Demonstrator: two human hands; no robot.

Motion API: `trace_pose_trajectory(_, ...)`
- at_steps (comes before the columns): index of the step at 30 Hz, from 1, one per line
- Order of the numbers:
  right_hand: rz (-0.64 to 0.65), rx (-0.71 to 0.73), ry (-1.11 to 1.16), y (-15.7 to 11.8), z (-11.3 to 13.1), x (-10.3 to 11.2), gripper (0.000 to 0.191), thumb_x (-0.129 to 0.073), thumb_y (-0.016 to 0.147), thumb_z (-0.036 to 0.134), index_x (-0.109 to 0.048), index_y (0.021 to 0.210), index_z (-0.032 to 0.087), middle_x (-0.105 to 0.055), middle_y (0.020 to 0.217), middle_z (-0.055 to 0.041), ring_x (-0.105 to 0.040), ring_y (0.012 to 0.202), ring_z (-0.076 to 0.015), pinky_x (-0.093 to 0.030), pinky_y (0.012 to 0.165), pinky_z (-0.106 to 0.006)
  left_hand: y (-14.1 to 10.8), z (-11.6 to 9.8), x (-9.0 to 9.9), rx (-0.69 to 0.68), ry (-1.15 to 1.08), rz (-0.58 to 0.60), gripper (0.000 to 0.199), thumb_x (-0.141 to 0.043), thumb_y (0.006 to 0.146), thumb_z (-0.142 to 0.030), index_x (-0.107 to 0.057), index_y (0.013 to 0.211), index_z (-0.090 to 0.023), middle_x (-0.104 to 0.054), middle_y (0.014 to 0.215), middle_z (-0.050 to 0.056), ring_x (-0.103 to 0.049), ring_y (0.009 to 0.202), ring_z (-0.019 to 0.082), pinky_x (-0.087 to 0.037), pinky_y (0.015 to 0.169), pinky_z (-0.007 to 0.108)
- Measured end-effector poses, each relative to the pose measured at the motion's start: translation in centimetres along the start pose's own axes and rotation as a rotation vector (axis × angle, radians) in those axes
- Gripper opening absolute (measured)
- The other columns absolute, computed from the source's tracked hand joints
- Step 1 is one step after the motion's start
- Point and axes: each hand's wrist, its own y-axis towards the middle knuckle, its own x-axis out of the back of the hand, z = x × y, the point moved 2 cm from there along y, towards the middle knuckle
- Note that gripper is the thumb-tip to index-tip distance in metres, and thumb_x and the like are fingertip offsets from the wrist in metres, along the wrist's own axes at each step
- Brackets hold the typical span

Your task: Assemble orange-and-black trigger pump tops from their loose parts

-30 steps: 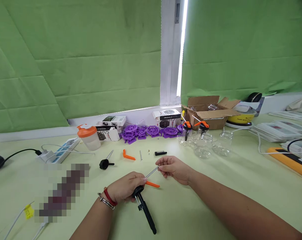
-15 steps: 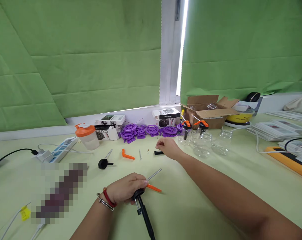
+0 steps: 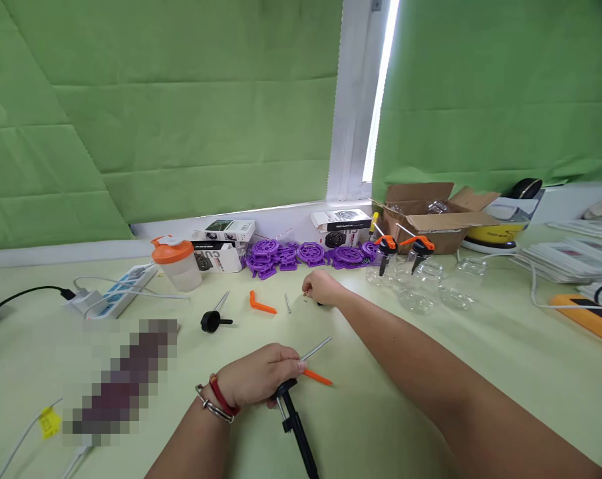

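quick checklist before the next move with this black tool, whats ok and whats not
1. Left hand holding the black tool: ok, gripped near its wide end.
2. Metal rod end exposed: ok, it sticks out beyond the left hand.
3. Both hands at the tool: not ok, the right hand is away by the small metal bits.
4. Right fingers holding a bit: cannot tell, too small.
5. Loose orange piece in sight: ok, lying on the table.
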Motion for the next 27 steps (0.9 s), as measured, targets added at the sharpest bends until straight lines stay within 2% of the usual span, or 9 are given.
trace_pose_trajectory(7,-0.134,0.055,0.045,-2.3,0.6,1.8,0.023,-0.057,0.071,0.007,-0.067,0.09,0.014,-0.069,0.084,-0.0073,-0.062,0.076,-0.0155,-0.045,0.068,-0.022,0.1,0.7,0.7,0.014,-0.057,-0.117,0.04,-0.042,0.079,-0.057,-0.04,0.064,-0.02,-0.037,0.052,-0.007,-0.041,0.039,0.008,-0.026,0.035,0.019)
trace_pose_trajectory(9,-0.225,0.088,0.07,-4.6,1.3,2.9,0.019,-0.054,0.077,0.013,-0.065,0.092,0.016,-0.068,0.087,-0.006,-0.06,0.079,-0.0149,-0.044,0.072,-0.023,0.3,0.9,0.8,0.014,-0.111,-0.182,0.041,-0.04,0.079,-0.059,-0.039,0.065,-0.02,-0.036,0.05,-0.007,-0.04,0.038,0.008,-0.024,0.034,0.019)
trace_pose_trajectory(11,-0.383,0.152,0.158,-8.0,2.2,3.8,0.016,-0.049,0.082,0.022,-0.063,0.088,0.017,-0.066,0.08,-0.004,-0.058,0.071,-0.0141,-0.043,0.065,-0.024,0.5,1.0,0.8,0.02,-0.169,-0.258,0.043,-0.037,0.079,-0.062,-0.039,0.067,-0.021,-0.037,0.047,-0.007,-0.037,0.036,0.008,-0.022,0.033,0.019)
trace_pose_trajectory(12,-0.396,0.174,0.195,-9.8,2.6,4.0,0.017,-0.046,0.084,0.026,-0.061,0.087,0.018,-0.064,0.075,-0.0027,-0.056,0.066,-0.0136,-0.042,0.06,-0.024,0.7,1.0,0.7,0.024,-0.195,-0.298,0.043,-0.036,0.079,-0.063,-0.039,0.068,-0.021,-0.039,0.046,-0.007,-0.035,0.034,0.008,-0.021,0.033,0.019)
trace_pose_trajectory(15,-0.214,0.238,0.2,-15.1,3.9,3.0,0.023,-0.046,0.086,0.038,-0.06,0.084,0.021,-0.062,0.071,-0.002,-0.054,0.061,-0.0142,-0.037,0.055,-0.024,1.1,0.8,0.4,0.021,-0.277,-0.385,0.046,-0.031,0.079,-0.066,-0.039,0.071,-0.021,-0.046,0.045,-0.006,-0.03,0.031,0.006,-0.024,0.033,0.019)
trace_pose_trajectory(18,-0.054,0.273,0.09,-18.2,4.6,1.1,0.028,-0.058,0.077,0.044,-0.061,0.093,0.022,-0.064,0.083,-0.0062,-0.056,0.071,-0.0193,-0.037,0.061,-0.027,1.4,0.5,-0.3,-0.011,-0.384,-0.414,0.049,-0.028,0.079,-0.069,-0.039,0.073,-0.021,-0.051,0.048,-0.005,-0.03,0.029,0.006,-0.034,0.035,0.022)
trace_pose_trajectory(21,-0.043,0.223,0.017,-18.9,4.5,-0.2,0.016,-0.048,0.085,0.033,-0.058,0.087,0.021,-0.063,0.08,-0.0064,-0.054,0.071,-0.0195,-0.033,0.061,-0.028,1.7,0.3,-1.0,-0.084,-0.483,-0.368,0.05,-0.028,0.079,-0.069,-0.04,0.076,-0.021,-0.054,0.05,-0.004,-0.032,0.029,0.006,-0.042,0.04,0.026)
trace_pose_trajectory(24,-0.066,0.168,0.058,-18.4,3.9,-0.3,0.019,-0.041,0.088,0.029,-0.054,0.078,0.02,-0.058,0.072,-0.0036,-0.049,0.065,-0.0163,-0.03,0.059,-0.027,1.8,0.1,-1.5,-0.178,-0.537,-0.33,0.05,-0.029,0.081,-0.066,-0.043,0.086,-0.018,-0.057,0.056,-0.002,-0.04,0.032,0.007,-0.047,0.047,0.03)
trace_pose_trajectory(27,-0.032,0.133,0.313,-18.2,3.1,0.1,0.021,-0.042,0.088,0.034,-0.051,0.075,0.019,-0.053,0.067,-0.0005,-0.043,0.06,-0.013,-0.03,0.056,-0.025,1.6,0.0,-1.5,-0.296,-0.511,-0.446,0.05,-0.026,0.085,-0.06,-0.042,0.104,-0.017,-0.06,0.068,0.0,-0.047,0.04,0.009,-0.049,0.057,0.033)
